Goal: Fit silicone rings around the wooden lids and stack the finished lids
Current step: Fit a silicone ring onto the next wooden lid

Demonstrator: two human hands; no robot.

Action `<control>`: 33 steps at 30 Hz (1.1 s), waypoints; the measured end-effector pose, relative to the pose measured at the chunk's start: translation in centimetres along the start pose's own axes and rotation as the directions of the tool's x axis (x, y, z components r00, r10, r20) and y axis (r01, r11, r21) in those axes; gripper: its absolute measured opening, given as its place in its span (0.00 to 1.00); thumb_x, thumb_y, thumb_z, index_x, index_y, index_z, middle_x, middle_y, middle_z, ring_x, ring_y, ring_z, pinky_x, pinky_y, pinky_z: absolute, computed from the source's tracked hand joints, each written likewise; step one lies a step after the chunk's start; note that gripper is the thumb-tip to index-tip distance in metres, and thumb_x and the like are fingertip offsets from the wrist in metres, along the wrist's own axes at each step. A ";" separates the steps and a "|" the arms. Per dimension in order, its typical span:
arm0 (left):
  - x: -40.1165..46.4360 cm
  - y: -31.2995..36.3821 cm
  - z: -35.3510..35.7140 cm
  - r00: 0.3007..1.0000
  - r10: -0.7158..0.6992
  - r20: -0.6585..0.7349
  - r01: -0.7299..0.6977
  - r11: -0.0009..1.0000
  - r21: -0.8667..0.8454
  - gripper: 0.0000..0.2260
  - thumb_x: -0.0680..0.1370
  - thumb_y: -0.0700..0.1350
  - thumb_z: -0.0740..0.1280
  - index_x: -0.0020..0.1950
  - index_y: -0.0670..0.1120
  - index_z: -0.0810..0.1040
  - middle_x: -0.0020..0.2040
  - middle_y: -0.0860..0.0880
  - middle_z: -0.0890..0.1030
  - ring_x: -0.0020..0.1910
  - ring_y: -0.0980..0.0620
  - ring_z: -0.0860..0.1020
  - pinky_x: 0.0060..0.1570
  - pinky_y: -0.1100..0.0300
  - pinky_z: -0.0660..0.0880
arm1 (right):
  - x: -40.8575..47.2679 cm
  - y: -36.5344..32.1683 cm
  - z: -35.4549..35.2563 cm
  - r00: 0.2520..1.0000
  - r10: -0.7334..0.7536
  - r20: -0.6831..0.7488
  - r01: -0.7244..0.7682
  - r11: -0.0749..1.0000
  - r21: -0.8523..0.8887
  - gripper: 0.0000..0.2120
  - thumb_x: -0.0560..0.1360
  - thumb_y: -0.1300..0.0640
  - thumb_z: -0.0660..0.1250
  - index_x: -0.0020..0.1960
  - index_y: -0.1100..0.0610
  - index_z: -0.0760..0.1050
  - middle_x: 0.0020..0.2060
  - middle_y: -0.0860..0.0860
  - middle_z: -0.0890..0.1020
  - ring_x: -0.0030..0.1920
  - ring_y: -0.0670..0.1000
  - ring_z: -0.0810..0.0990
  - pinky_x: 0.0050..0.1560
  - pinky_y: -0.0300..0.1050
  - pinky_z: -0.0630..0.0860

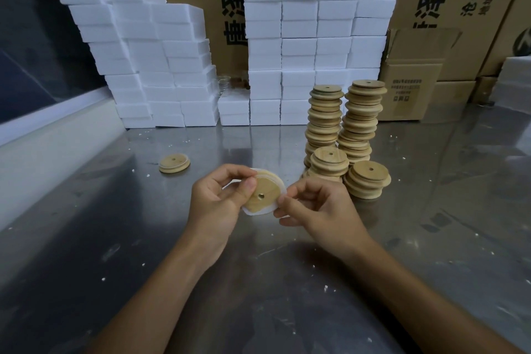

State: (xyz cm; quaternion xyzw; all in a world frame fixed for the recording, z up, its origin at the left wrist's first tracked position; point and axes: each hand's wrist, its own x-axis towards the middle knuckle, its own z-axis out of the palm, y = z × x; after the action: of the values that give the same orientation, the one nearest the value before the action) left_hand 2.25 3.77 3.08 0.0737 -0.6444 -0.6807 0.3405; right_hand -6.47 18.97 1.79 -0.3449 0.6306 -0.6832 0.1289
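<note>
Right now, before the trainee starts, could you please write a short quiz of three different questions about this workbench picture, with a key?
1. True or false: the wooden lid in work lies flat on the metal table.
2. Which hands hold that lid? A) left hand only B) right hand only C) both
3. Fill in: one single lid lies on the table to the ____ of the hands.

Key:
1. False; it is held above the table, with the silicone ring partly around it.
2. C; the left hand and the right hand both pinch it.
3. Left; the lid stacks stand to the right.
</note>
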 end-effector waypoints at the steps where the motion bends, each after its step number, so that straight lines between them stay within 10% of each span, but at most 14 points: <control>1: 0.0 0.0 -0.1 0.998 0.060 0.014 -0.061 0.992 0.110 0.11 0.73 0.33 0.71 0.39 0.50 0.82 0.41 0.50 0.84 0.42 0.54 0.82 0.42 0.61 0.78 | 0.1 0.1 -0.2 0.999 -0.044 -0.032 0.041 0.997 -0.070 0.02 0.75 0.65 0.72 0.43 0.63 0.80 0.35 0.57 0.85 0.37 0.57 0.85 0.43 0.56 0.84; 5: -0.1 -0.2 0.0 0.975 0.197 0.103 -0.221 0.916 0.334 0.13 0.72 0.30 0.72 0.42 0.48 0.78 0.40 0.54 0.82 0.41 0.60 0.81 0.39 0.70 0.75 | 0.2 0.1 -0.9 0.968 -0.249 -0.035 0.220 0.907 -0.358 0.01 0.75 0.61 0.73 0.44 0.57 0.82 0.35 0.50 0.84 0.35 0.49 0.82 0.36 0.44 0.79; 10: -0.5 -0.5 0.4 0.943 0.231 0.237 -0.312 0.861 0.402 0.12 0.73 0.36 0.72 0.44 0.53 0.81 0.44 0.54 0.82 0.47 0.51 0.82 0.43 0.59 0.80 | -0.1 0.0 -0.5 0.936 -0.345 0.072 0.337 0.818 -0.467 0.01 0.75 0.57 0.70 0.47 0.52 0.80 0.40 0.42 0.83 0.43 0.42 0.82 0.40 0.26 0.73; 23: -0.1 -0.2 0.2 0.958 0.193 0.210 -0.242 0.941 0.238 0.15 0.71 0.29 0.71 0.42 0.50 0.82 0.44 0.45 0.84 0.43 0.52 0.84 0.45 0.64 0.78 | 0.5 -0.5 -0.9 0.986 -0.165 0.002 0.158 0.938 -0.307 0.01 0.72 0.63 0.73 0.43 0.58 0.83 0.40 0.51 0.86 0.42 0.50 0.86 0.47 0.51 0.84; 33: -0.4 -0.2 0.5 0.987 0.116 0.115 -0.135 0.975 0.177 0.13 0.71 0.28 0.71 0.42 0.46 0.81 0.41 0.51 0.84 0.42 0.54 0.84 0.41 0.64 0.79 | 0.3 0.2 -0.8 0.986 -0.166 0.019 0.163 0.930 -0.330 0.04 0.69 0.50 0.71 0.41 0.50 0.80 0.35 0.43 0.85 0.33 0.42 0.84 0.32 0.35 0.75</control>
State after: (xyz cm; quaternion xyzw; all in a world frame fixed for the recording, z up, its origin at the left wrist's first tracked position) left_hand 2.24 4.42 2.86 0.0284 -0.7246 -0.5984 0.3407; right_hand -7.25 19.33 1.74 -0.4103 0.7055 -0.5777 0.0087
